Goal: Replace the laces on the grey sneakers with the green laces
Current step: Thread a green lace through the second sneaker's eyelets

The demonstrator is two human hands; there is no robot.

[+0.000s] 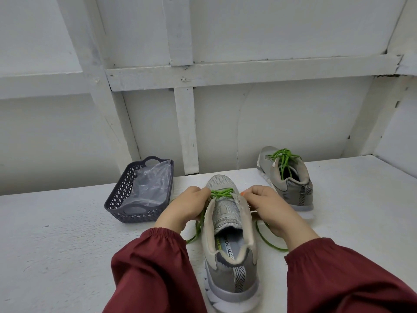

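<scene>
A grey sneaker (228,245) stands in front of me, heel toward me, toe pointing away. A green lace (222,192) crosses its lowest eyelets near the toe. My left hand (182,211) pinches the lace at the left eyelet flap, and the lace's loose end trails down past that wrist. My right hand (268,211) pinches the right eyelet flap, with the other lace end (266,238) looping on the table beside it. A second grey sneaker (291,179) stands at the back right, laced in green with its ends lying inside the opening.
A dark grey plastic basket (119,204) holding a clear plastic bag (149,186) stands to the left of the near sneaker. The white table (67,245) runs up to a white panelled wall behind. Dark red sleeves cover both of my forearms.
</scene>
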